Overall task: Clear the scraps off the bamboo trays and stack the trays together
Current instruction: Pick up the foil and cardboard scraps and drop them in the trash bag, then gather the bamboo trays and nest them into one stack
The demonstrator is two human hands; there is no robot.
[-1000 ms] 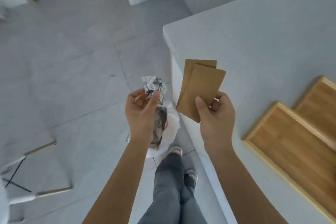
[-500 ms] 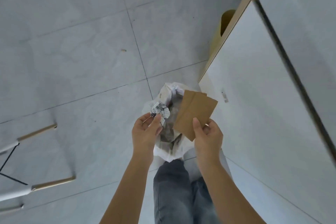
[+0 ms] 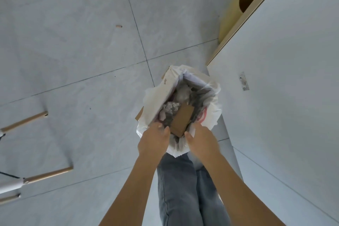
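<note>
The brown card scraps lie inside the lined bin, just beyond the fingers of both hands, with a crumpled paper ball beside them, ahead of the left fingers. The left hand and right hand hang over the bin's near rim with fingers loosened and holding nothing that I can see. To finish this drop well, I'd let the scraps settle below the liner's edge before drawing the hands back, so nothing catches and spills. The bamboo trays are not in view. To the right of the right fingers rises a white cabinet side, close enough to knock; a yellow bin stands far beyond, and chair legs stand well left.
</note>
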